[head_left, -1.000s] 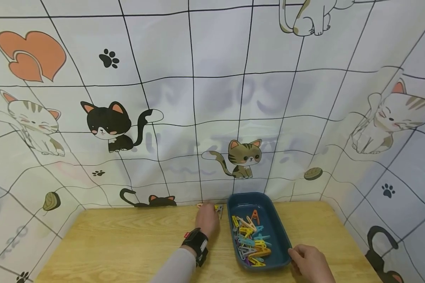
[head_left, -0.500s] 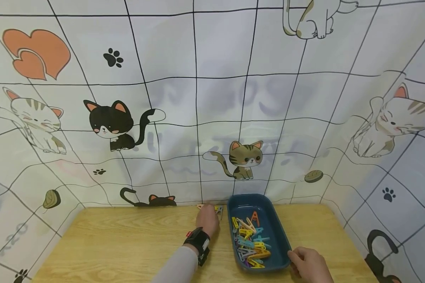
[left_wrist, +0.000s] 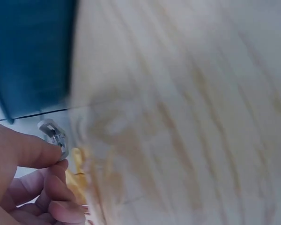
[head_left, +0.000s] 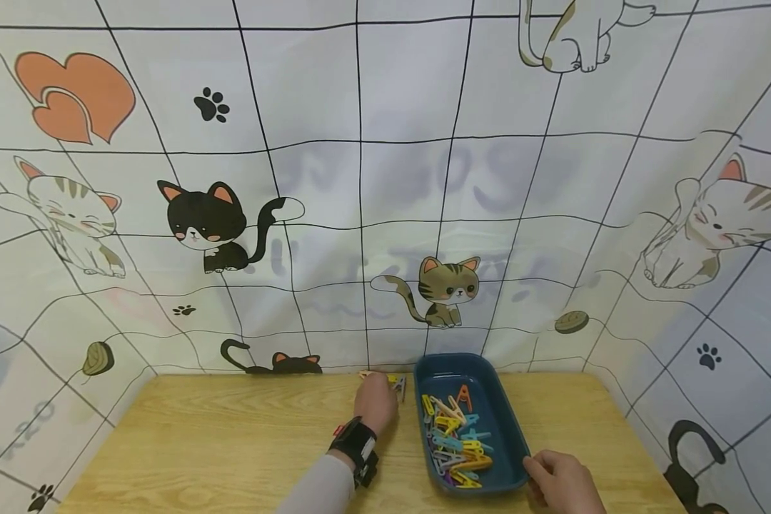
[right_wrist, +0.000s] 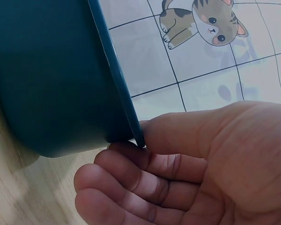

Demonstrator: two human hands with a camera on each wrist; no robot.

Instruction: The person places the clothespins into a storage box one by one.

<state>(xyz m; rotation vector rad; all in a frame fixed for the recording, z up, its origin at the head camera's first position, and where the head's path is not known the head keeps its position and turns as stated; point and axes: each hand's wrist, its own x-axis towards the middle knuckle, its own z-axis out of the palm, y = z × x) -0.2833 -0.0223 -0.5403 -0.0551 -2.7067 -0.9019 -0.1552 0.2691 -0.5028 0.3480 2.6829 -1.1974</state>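
At the back edge of the table my left hand (head_left: 375, 401) pinches a grey clothespin (left_wrist: 56, 136) between thumb and forefinger, the other fingers curled beneath. A yellow clothespin (left_wrist: 77, 174) lies just beyond those fingertips, partly hidden by them. In the head view the grey clothespin (head_left: 400, 385) shows at the hand's right side. A dark blue plastic tub (head_left: 510, 428) stands to the right, with a heap of coloured clothespins (head_left: 456, 442) inside. My right hand (head_left: 562, 480) grips the tub's near right corner, thumb on the rim (right_wrist: 124, 93) and fingers below it.
The wooden table (head_left: 231, 435) ends at a hanging white sheet (head_left: 308, 178) printed with cats and grid lines, which also closes off both sides. An orange clothespin (head_left: 465, 397) lies apart, farther back in the tub.
The head view has shifted slightly. Both hands stay at the same places, the left at the clothespins by the back edge, the right on the tub's corner.
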